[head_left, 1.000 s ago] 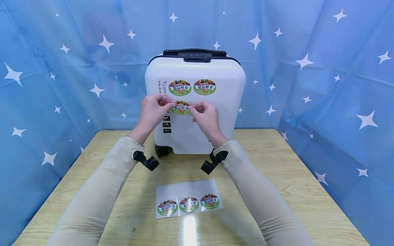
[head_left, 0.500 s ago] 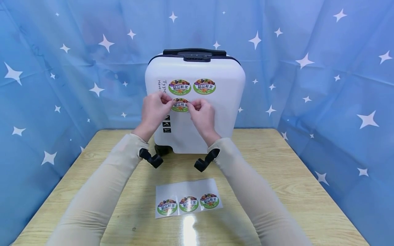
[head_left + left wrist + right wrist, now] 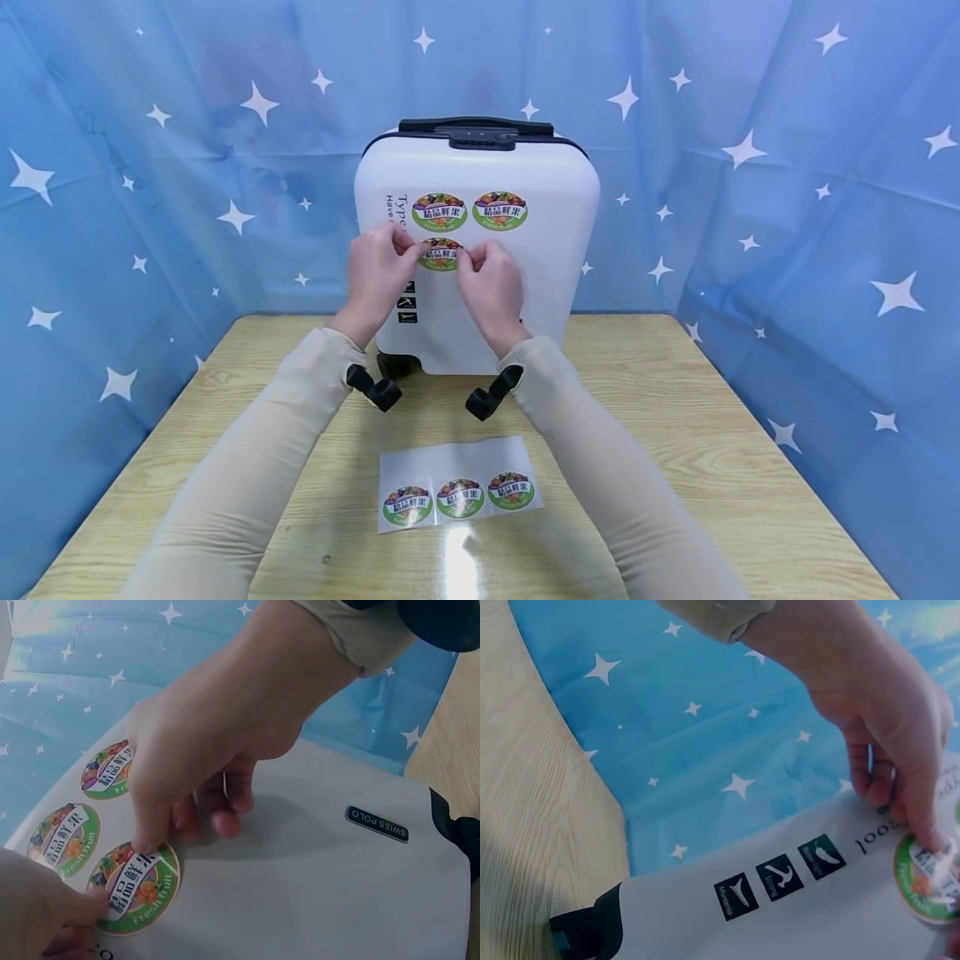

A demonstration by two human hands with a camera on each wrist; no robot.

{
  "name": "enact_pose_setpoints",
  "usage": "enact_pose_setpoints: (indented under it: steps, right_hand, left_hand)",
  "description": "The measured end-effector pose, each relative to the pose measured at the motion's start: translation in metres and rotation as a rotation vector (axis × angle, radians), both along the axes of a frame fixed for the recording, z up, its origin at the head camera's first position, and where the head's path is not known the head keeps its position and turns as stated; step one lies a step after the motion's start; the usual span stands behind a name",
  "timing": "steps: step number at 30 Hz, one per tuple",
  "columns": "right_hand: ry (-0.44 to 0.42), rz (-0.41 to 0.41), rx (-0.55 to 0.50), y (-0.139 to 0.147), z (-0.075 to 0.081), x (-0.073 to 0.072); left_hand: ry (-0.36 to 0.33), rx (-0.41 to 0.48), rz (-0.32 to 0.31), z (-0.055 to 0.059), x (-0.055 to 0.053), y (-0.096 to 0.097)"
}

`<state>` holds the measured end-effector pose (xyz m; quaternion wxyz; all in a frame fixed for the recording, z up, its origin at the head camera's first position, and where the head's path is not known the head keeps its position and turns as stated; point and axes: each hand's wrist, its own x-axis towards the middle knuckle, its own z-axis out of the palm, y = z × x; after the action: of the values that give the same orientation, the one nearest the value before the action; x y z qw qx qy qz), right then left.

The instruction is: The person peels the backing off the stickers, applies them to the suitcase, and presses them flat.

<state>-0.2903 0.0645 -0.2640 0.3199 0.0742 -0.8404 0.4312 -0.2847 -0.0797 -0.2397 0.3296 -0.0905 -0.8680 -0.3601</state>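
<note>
In the head view, an oval fruit sticker [image 3: 440,257] is against the white suitcase [image 3: 472,333], below a pair of matching stickers. My left hand [image 3: 377,271] pinches its left edge with thumb and fingertips, and my right hand [image 3: 491,287] pinches the right edge. The left wrist view shows the same sticker [image 3: 146,896] close over the suitcase face, the right thumb on its upper edge. On the far side the left thumb appears at the sticker [image 3: 922,881] in the right wrist view, beside printed lettering.
A clear sheet [image 3: 450,462] with three fruit stickers lies on the wooden table [image 3: 637,433]. Black icons [image 3: 407,303] are printed at the suitcase's left side, and a Swiss Polo badge [image 3: 377,823] sits lower down. A blue starry curtain [image 3: 187,208] surrounds the table.
Both hands have shifted the sticker slightly up, closer under the upper-left one. My wrists have drawn nearer each other. The sheet on the table has stayed put.
</note>
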Motion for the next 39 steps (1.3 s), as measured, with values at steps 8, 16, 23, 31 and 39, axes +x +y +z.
enact_pose_setpoints:
  steps: [8, 16, 23, 31, 39]
  right_hand:
    - [-0.024, -0.065, 0.099, 0.008, -0.007, -0.003]
    - [-0.038, -0.062, 0.101, 0.01, -0.013, -0.006]
    - [-0.047, -0.038, 0.05, 0.011, -0.015, -0.006]
    - [-0.092, 0.046, -0.029, 0.007, -0.002, -0.004]
    - [-0.13, 0.059, -0.032, 0.0, 0.004, -0.006]
  left_hand:
    - [-0.017, 0.035, 0.04, -0.006, 0.0, -0.006]
    - [-0.063, 0.071, 0.072, -0.014, 0.0, -0.008]
    - [-0.084, 0.062, 0.078, -0.019, 0.0, -0.007]
    - [-0.056, 0.001, 0.081, -0.011, 0.0, -0.003]
    - [-0.023, -0.08, 0.084, -0.004, -0.001, 0.006]
